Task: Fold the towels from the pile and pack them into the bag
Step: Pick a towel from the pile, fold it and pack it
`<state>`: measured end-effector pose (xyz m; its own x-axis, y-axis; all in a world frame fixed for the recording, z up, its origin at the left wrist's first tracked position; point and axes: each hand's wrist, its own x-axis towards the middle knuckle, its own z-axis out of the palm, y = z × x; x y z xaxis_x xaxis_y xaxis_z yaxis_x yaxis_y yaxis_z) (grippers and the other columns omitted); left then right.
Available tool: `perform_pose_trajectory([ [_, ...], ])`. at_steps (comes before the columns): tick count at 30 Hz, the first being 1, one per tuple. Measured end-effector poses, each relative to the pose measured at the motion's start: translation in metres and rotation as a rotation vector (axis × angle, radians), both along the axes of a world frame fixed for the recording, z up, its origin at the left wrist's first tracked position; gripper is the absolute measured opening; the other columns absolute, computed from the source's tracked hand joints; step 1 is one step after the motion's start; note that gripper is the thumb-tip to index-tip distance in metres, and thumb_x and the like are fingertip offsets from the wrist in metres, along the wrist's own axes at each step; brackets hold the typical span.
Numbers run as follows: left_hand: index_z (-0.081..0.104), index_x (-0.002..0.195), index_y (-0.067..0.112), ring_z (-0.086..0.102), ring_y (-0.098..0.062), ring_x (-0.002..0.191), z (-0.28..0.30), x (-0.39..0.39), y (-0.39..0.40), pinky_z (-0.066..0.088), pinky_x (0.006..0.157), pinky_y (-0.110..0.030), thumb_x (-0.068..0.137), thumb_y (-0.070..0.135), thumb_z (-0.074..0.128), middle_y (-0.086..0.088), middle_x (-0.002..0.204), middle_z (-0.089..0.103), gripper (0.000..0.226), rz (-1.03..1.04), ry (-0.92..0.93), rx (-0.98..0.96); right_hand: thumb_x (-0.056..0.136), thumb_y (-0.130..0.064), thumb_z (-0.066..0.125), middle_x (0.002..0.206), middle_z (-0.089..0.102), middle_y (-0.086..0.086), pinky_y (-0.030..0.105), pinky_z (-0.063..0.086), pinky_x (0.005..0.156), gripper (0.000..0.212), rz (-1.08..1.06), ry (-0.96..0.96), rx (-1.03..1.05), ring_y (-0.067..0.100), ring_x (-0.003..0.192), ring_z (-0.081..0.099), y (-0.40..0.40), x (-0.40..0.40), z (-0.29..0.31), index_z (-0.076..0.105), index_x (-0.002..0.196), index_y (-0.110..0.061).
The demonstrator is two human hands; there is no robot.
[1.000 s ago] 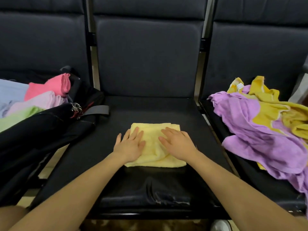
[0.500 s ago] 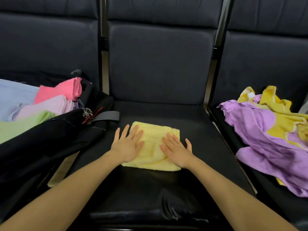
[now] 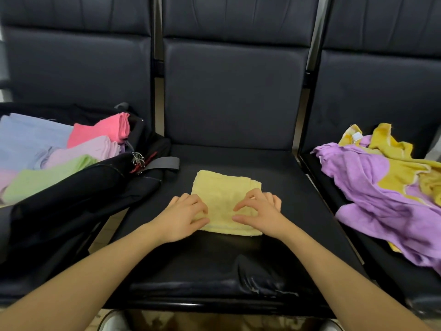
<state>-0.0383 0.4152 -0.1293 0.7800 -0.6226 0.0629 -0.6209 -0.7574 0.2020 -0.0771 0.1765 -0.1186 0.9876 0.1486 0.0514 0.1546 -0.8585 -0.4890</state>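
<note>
Lying folded: pale-yellow towel (image 3: 224, 194)

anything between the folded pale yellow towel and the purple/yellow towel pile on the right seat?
Head view: only bare black seat cushion and the gap between seats separate the folded pale yellow towel from the purple and yellow towel pile.

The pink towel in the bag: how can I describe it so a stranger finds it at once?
Look at the open black bag on the leftmost seat. Folded towels lie inside it, and the bright pink towel sits at the back, nearest the seat back. Its neighbours are pale: light blue, lilac and green; it alone is a strong coral pink.
</note>
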Motion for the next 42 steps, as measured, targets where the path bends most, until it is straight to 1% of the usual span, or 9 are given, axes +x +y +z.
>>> perform_pose_trajectory([
  [6,0.059,0.117,0.023,0.042,-0.011,0.103,-0.001,-0.005,-0.003,0.035,0.086,-0.022,0.096,0.047,0.045,0.008,0.117,0.052,0.035,0.000,0.018,0.016,0.083,-0.052,0.066,0.116,0.050,-0.021,0.024,0.022,0.102,0.037,0.148,0.079,-0.008,-0.002,0.104,0.038,-0.005,-0.020,-0.001,0.050,0.110,-0.034],
  [10,0.056,0.120,0.024,0.045,-0.013,0.104,0.002,-0.007,-0.006,0.033,0.089,-0.026,0.093,0.055,0.044,0.007,0.119,0.054,0.043,0.020,0.016,0.088,0.089,-0.056,0.054,0.115,0.047,-0.021,0.028,0.016,0.095,0.028,0.166,0.010,-0.230,0.004,0.107,0.040,-0.004,-0.020,-0.009,0.042,0.105,-0.037],
  [17,0.060,0.116,0.027,0.044,-0.012,0.109,-0.001,-0.007,-0.012,0.027,0.095,-0.031,0.090,0.064,0.038,0.009,0.117,0.054,0.050,0.077,-0.012,0.096,0.096,-0.045,0.047,0.117,0.045,-0.013,0.025,0.006,0.088,0.026,0.162,-0.159,-0.423,0.011,0.113,0.033,-0.004,-0.013,-0.017,0.058,0.112,-0.028],
  [24,0.059,0.114,0.024,0.047,-0.010,0.102,-0.005,-0.004,-0.014,0.028,0.096,-0.032,0.087,0.069,0.040,0.011,0.110,0.055,0.056,0.117,0.026,-0.028,0.099,-0.035,0.048,0.093,0.057,-0.003,0.022,0.007,0.097,0.015,0.039,-0.093,-0.055,-0.006,0.096,0.028,-0.012,-0.010,0.000,0.058,0.099,-0.025],
  [30,0.055,0.113,0.021,0.047,-0.009,0.093,-0.008,-0.005,-0.017,0.029,0.097,-0.030,0.084,0.056,0.061,0.012,0.101,0.052,0.046,0.156,0.084,-0.170,0.095,-0.041,0.052,0.069,0.049,-0.012,0.026,0.023,0.090,0.013,-0.074,-0.007,0.057,0.022,0.107,0.030,-0.020,-0.011,-0.001,0.053,0.083,-0.036],
  [34,0.061,0.098,0.024,0.050,-0.021,0.101,-0.011,-0.002,-0.016,0.040,0.090,-0.031,0.086,0.045,0.063,0.005,0.089,0.063,0.025,0.251,0.192,-0.445,0.093,-0.043,0.055,0.079,0.054,-0.014,0.028,0.023,0.095,0.010,-0.106,0.032,0.064,0.022,0.110,0.032,-0.024,-0.014,0.002,0.055,0.086,-0.035],
  [36,0.061,0.099,0.024,0.043,-0.021,0.107,-0.012,-0.002,-0.018,0.042,0.088,-0.033,0.089,0.044,0.061,0.003,0.089,0.062,0.022,0.254,0.237,-0.460,0.088,-0.049,0.060,0.091,0.055,-0.016,0.029,0.025,0.097,0.013,-0.113,0.098,0.062,0.019,0.111,0.030,-0.026,-0.018,0.002,0.055,0.092,-0.038],
  [39,0.059,0.106,0.026,0.039,-0.023,0.110,-0.010,-0.002,-0.023,0.038,0.089,-0.032,0.092,0.043,0.056,0.006,0.095,0.061,0.022,0.234,0.256,-0.481,0.075,-0.059,0.069,0.100,0.052,-0.016,0.025,0.015,0.095,0.038,-0.049,0.121,-0.115,0.011,0.108,0.034,-0.022,-0.024,0.004,0.051,0.100,-0.036],
  [42,0.056,0.109,0.027,0.035,-0.021,0.106,-0.002,-0.006,-0.029,0.029,0.087,-0.029,0.095,0.042,0.050,0.010,0.103,0.056,0.021,0.224,0.213,-0.454,0.080,-0.045,0.070,0.104,0.045,-0.013,0.026,0.010,0.099,0.035,-0.029,0.039,-0.237,0.010,0.107,0.037,-0.025,-0.023,0.002,0.047,0.101,-0.030],
])
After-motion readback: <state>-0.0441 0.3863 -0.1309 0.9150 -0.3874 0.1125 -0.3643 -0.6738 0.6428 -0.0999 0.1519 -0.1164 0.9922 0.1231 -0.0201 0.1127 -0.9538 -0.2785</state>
